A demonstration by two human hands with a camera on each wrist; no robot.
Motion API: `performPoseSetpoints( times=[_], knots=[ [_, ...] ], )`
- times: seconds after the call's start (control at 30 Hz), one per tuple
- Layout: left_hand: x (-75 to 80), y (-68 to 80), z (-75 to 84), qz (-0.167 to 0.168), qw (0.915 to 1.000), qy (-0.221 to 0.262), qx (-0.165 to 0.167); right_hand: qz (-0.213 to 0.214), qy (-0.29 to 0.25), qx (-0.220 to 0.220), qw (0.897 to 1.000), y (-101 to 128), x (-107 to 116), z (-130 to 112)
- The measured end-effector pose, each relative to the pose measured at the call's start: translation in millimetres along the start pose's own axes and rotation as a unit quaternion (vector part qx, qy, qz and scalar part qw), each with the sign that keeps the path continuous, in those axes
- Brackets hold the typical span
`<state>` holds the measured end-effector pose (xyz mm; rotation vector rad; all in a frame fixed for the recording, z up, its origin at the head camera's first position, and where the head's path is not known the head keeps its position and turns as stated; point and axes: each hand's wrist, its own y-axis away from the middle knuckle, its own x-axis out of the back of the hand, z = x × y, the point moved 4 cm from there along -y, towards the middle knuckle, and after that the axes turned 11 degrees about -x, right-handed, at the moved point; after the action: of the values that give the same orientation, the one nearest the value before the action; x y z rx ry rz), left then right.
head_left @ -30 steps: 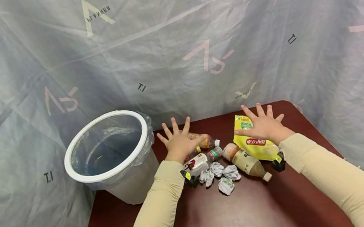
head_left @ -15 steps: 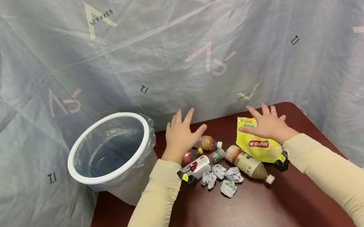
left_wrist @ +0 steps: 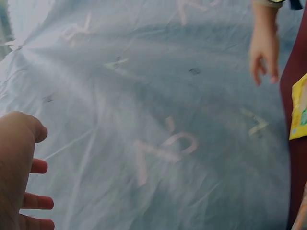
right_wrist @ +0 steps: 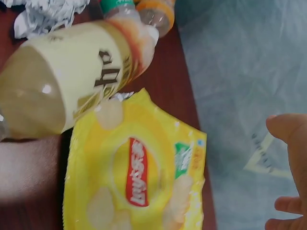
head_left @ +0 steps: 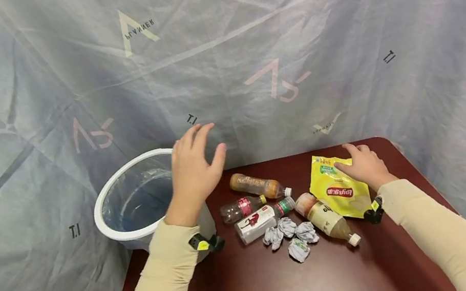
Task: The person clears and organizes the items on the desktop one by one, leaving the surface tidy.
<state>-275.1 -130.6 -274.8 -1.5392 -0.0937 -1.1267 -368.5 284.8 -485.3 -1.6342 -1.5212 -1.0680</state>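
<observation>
The left hand (head_left: 193, 173) is raised in the air above the dark red surface (head_left: 258, 286), with its fingers spread and relaxed; its grip is released and it holds nothing. It hangs just over the near rim of the white waste bin (head_left: 131, 205), which stands at the left end of the surface and is lined with a clear plastic bag. In the left wrist view only the edge of this hand (left_wrist: 19, 177) shows, in front of the grey cloth backdrop (head_left: 244, 50).

The right hand (head_left: 365, 166) lies low, far to the right of the bin, its fingers bent a little and resting at the far edge of the yellow Lay's chip bag (head_left: 338, 186). Whether the fingers pinch the bag or only touch it, I cannot tell.

Between the bin and the chip bag lie the other things, all flat on the surface: a brown drink bottle (head_left: 258, 186) farthest from the person, a small bottle with a red label (head_left: 241, 208), a bottle with a white label and green cap (head_left: 262, 217), and a pale tea bottle (head_left: 326, 219) just beside the chip bag. Four crumpled paper balls (head_left: 291, 235) lie together, nearer to the person than the bottles.
</observation>
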Motion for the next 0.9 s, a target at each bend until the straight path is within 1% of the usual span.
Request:
performPoseSetpoints(
  times=[0.1,0.23,0.37,0.5,0.6,0.7,0.83,0.9],
  knots=[
    [22.5,9.2,-15.3,0.013,0.9997,-0.011,0.015,0.004,-0.007,-0.008,1.000,0.7,-5.4,12.3],
    [50.0,26.9,-43.0,0.036,0.9980,-0.019,0.049,0.016,-0.017,-0.012,1.000,-2.0,-13.7,30.5],
    [71.4,49.4,-70.3,0.031,0.9951,-0.014,0.093,0.020,-0.028,-0.029,0.999,-7.0,-24.4,50.8],
    [88.0,71.9,-94.2,0.019,0.9906,-0.021,0.134,0.015,-0.039,-0.048,0.998,-11.0,-32.8,65.6],
    [98.0,88.9,-112.4,0.005,0.9874,-0.028,0.156,0.008,-0.046,-0.055,0.997,-12.8,-37.2,71.1],
    [104.3,106.6,-130.1,-0.022,0.9828,-0.033,0.180,-0.004,-0.053,-0.059,0.997,-13.9,-42.0,74.2],
    [104.8,128.4,-149.3,-0.055,0.9720,-0.035,0.226,-0.019,-0.052,-0.068,0.996,-14.5,-48.8,79.6],
    [103.0,137.0,-155.1,-0.060,0.9671,-0.031,0.245,-0.024,-0.049,-0.077,0.996,-15.6,-52.9,83.7]
  ],
)
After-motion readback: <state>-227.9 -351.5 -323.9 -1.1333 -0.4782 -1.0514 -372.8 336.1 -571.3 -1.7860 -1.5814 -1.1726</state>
